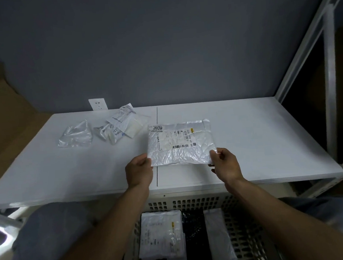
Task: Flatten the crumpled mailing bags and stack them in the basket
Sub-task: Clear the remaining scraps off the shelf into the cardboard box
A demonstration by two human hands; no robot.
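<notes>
A flattened white mailing bag with a shipping label lies over the middle of the white table. My left hand pinches its near left corner and my right hand pinches its near right corner. Three crumpled bags lie at the far left: a clear one, a small one and a labelled one. Below the table's front edge stands a white perforated basket; inside it lie a flat labelled bag, a black bag and a whitish bag.
A grey wall with a white socket backs the table. A white metal shelf frame rises at the right. Brown cardboard leans at the left. My knees in grey trousers flank the basket.
</notes>
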